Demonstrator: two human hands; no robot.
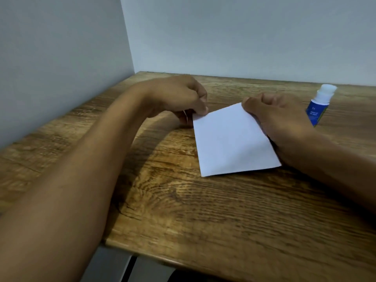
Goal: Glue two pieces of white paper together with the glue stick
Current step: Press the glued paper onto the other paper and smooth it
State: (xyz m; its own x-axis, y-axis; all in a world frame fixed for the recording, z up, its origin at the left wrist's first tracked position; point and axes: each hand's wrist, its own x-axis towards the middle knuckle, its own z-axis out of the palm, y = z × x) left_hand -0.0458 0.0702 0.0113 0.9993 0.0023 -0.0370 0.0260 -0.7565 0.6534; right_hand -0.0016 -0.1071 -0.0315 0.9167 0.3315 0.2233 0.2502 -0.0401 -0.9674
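The left hand (179, 96) pinches the white paper (234, 141) at its 11 o'clock corner, fingers curled; the right hand (278, 119) grips its 1 o'clock corner. At 2 o'clock, the uncapped glue stick (320, 104) stands on the worktop (183, 210).

Paper (234, 139) flat on table (203, 210), right of frame centre. Left hand (179, 96) at paper's upper-left corner, pinching it; right hand (278, 119) on paper's upper-right edge, fingers curled at the top corner. Glue stick (320, 104) at right of frame, just beyond right hand, apart from paper, tilted. Walls (61, 58) behind and left of table, meeting in a corner at upper centre.
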